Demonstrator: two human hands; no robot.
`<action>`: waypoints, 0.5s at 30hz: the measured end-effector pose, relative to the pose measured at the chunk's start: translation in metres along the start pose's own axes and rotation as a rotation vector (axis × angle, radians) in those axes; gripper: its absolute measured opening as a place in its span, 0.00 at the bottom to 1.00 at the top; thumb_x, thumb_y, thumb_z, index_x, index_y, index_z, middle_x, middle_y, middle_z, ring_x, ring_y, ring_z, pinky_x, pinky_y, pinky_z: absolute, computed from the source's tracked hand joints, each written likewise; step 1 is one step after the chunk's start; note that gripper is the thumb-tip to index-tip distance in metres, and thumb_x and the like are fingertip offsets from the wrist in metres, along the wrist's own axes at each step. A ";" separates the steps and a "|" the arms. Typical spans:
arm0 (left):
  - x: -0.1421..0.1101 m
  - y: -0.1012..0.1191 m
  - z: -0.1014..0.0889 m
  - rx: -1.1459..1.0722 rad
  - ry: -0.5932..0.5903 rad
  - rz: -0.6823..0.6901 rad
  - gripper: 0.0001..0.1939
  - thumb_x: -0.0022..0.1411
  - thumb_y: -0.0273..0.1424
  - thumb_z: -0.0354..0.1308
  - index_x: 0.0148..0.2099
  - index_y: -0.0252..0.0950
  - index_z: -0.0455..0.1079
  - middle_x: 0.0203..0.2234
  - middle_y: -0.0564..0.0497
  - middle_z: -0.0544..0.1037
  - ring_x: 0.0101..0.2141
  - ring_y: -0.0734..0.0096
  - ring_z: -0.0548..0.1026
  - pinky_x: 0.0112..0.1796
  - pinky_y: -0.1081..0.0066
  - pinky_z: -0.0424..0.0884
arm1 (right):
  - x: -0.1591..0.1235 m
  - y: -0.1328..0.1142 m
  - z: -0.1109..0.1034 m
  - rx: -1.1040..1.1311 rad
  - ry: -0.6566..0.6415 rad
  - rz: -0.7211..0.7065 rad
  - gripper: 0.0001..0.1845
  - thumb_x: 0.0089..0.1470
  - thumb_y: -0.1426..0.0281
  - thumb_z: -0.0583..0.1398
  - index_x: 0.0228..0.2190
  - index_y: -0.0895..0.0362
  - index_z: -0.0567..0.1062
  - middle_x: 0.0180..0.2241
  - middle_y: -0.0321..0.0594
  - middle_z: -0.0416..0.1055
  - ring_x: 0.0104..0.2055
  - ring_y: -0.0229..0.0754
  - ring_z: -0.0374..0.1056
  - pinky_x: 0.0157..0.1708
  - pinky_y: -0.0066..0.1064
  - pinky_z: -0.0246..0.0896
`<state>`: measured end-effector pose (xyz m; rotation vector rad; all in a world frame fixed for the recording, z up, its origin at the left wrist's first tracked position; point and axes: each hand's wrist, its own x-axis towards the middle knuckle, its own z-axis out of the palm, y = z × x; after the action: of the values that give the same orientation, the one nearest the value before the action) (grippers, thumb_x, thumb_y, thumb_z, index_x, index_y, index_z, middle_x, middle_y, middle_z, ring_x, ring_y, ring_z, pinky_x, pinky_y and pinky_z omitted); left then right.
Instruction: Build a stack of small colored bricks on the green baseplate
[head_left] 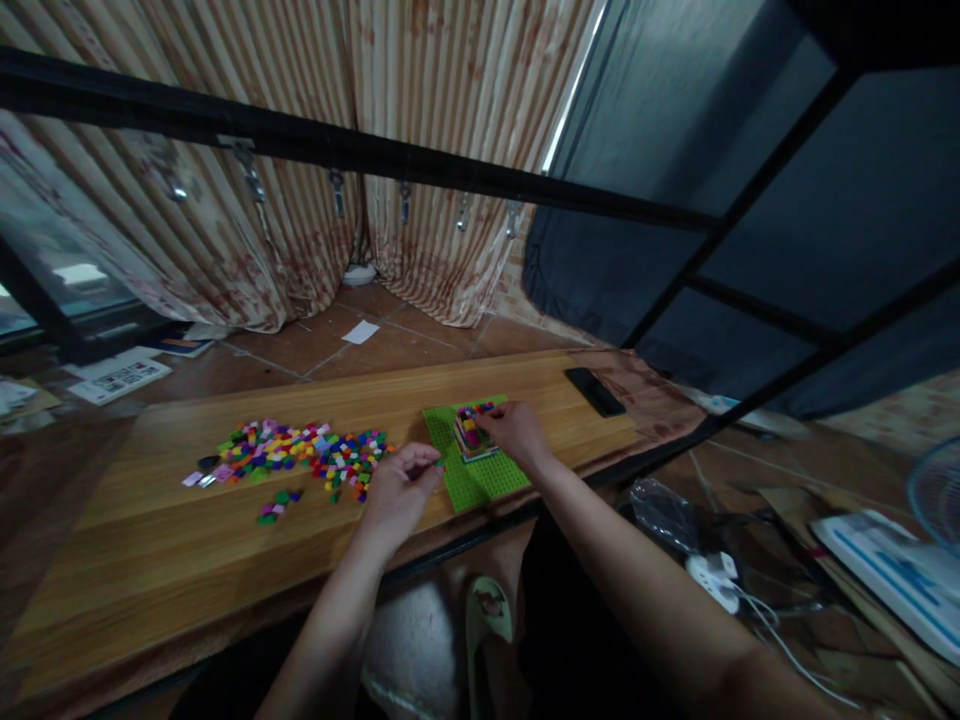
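My left hand (403, 488) is just left of the green baseplate (480, 487), thumb and forefinger pinched together. A tiny coloured toy brick shows at its fingertips. On the baseplate stands a small, many-coloured brick structure (472, 437) with light-coloured layers low on its sides. My right hand (519, 432) reaches over from the right, its closed fingertips at the structure's upper right edge. Whatever lies between those fingers is hidden. Left of my left hand, a wide spread of loose toy bricks (300, 445) covers part of the wooden table.
A black phone (595, 391) lies at the right end of the wooden table (180, 570). A few bricks (277, 508) sit apart near the front. A dark metal bar (330, 147) with hanging clips crosses above. A power strip (714, 580) rests on the floor at right.
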<state>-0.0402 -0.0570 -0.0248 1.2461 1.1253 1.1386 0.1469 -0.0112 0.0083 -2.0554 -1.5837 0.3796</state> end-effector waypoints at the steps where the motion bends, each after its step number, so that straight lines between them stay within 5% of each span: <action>1: 0.000 0.000 0.000 0.003 0.002 0.000 0.08 0.47 0.30 0.62 0.32 0.35 0.74 0.24 0.53 0.76 0.26 0.72 0.72 0.29 0.73 0.67 | 0.000 0.000 0.000 -0.011 0.000 -0.004 0.14 0.48 0.60 0.62 0.26 0.57 0.82 0.22 0.41 0.75 0.25 0.40 0.68 0.25 0.29 0.51; 8: 0.001 -0.002 -0.002 -0.007 0.007 0.002 0.07 0.47 0.30 0.61 0.32 0.35 0.73 0.24 0.53 0.76 0.26 0.73 0.72 0.29 0.73 0.67 | 0.004 0.003 -0.001 -0.065 -0.059 -0.043 0.18 0.54 0.60 0.57 0.26 0.57 0.82 0.21 0.41 0.75 0.24 0.39 0.67 0.24 0.29 0.49; 15: 0.001 -0.012 -0.002 -0.003 0.026 0.030 0.06 0.48 0.28 0.59 0.32 0.36 0.73 0.23 0.53 0.75 0.27 0.72 0.73 0.28 0.74 0.66 | 0.014 0.014 0.008 0.123 -0.070 -0.079 0.09 0.46 0.66 0.62 0.20 0.55 0.80 0.16 0.37 0.72 0.21 0.37 0.64 0.22 0.28 0.49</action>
<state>-0.0420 -0.0553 -0.0367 1.2521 1.1274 1.1819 0.1584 0.0016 -0.0046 -1.9000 -1.6353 0.5114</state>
